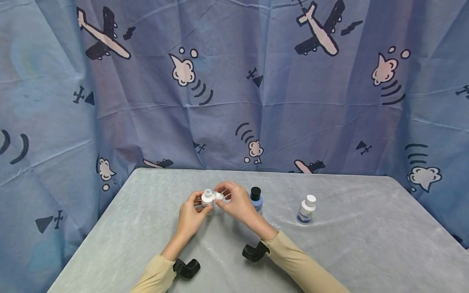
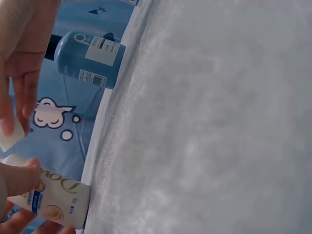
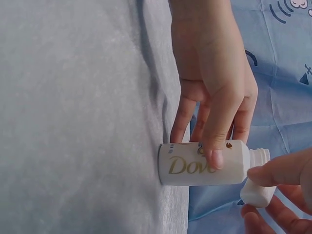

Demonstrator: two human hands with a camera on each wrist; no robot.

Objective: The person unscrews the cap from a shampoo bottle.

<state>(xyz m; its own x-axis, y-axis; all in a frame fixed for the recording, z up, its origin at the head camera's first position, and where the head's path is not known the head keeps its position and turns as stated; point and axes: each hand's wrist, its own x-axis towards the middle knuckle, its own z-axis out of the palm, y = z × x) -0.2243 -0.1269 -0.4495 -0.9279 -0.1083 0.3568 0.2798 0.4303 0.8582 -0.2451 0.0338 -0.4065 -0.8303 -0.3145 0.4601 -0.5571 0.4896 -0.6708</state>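
Observation:
A small white Dove bottle (image 3: 187, 168) stands upright on the table with its threaded neck bare. My left hand (image 1: 191, 215) grips the bottle's body, thumb on the near side and fingers behind. Just right of the neck, my right hand (image 1: 235, 202) pinches a white cap (image 1: 218, 196) between thumb and fingers. In the right wrist view the cap (image 3: 257, 193) is tilted beside the neck, off its opening; whether they touch I cannot tell. Behind the right hand stands a blue bottle (image 2: 87, 61) with a black cap, partly hidden in the head view.
Farther right on the table stands another white bottle (image 1: 305, 209) with its white cap on and a blue-marked label. A pale grey cloth covers the table (image 1: 366, 228). Behind it hangs a blue curtain (image 1: 227, 122) printed with airplanes and clouds.

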